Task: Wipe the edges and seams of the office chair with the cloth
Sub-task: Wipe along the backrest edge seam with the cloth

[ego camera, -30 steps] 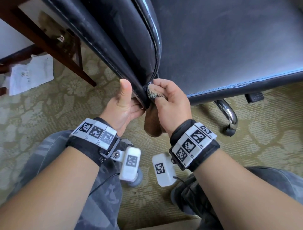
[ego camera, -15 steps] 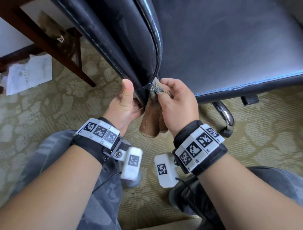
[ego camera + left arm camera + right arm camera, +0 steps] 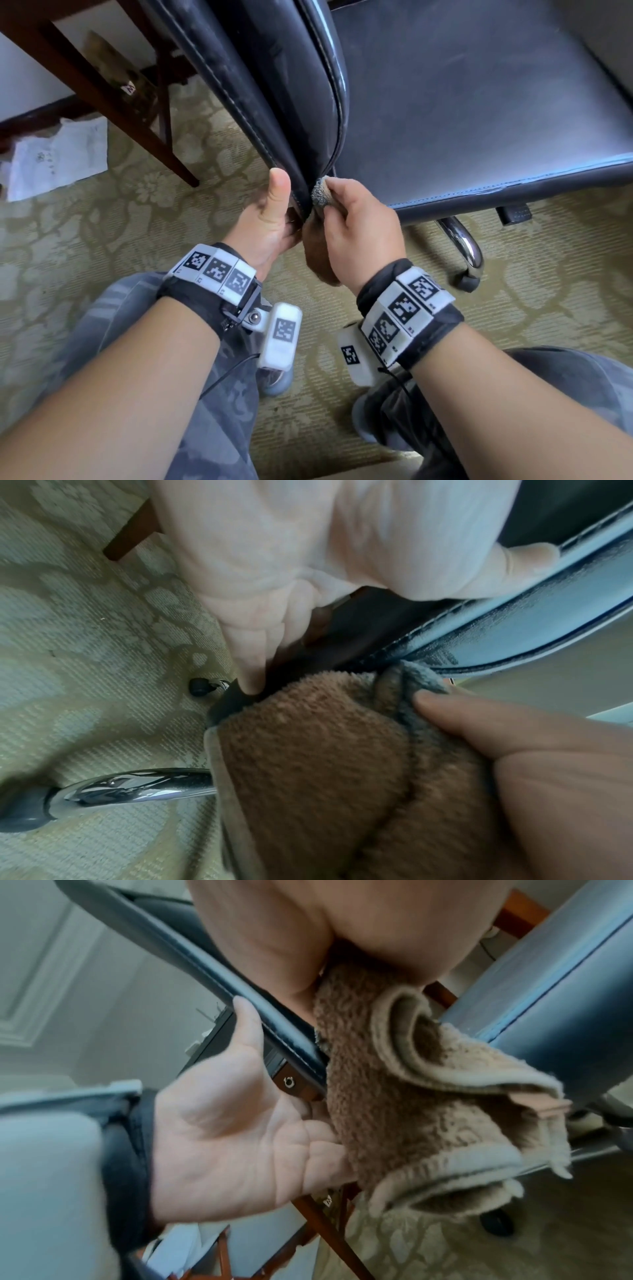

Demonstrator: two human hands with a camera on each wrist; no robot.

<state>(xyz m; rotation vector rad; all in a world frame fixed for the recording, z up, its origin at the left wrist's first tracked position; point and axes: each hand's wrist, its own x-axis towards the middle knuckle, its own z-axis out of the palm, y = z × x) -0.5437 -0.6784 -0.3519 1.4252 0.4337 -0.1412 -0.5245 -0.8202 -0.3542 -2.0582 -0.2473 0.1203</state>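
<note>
The black leather office chair fills the top of the head view, backrest (image 3: 274, 85) on the left and seat (image 3: 479, 120) on the right. My left hand (image 3: 287, 202) grips the backrest's lower corner, its thumb lying up along the stitched edge (image 3: 205, 972). My right hand (image 3: 337, 198) pinches a brown terry cloth (image 3: 320, 195) and presses its bunched tip into the seam between backrest and seat. The rest of the cloth (image 3: 325, 750) hangs down between my hands. In the right wrist view the cloth (image 3: 394, 1083) hides the left hand's fingers.
A chrome base leg (image 3: 466, 250) with a castor reaches out under the seat on the right. Dark wooden table legs (image 3: 113, 102) stand at the back left, with a sheet of paper (image 3: 58, 157) on the patterned carpet. My knees are below my hands.
My right hand slid the cloth a little up the seam, then back down, and the cloth is bunched on the fingertip again. My left hand has kept its hold on the backrest.
</note>
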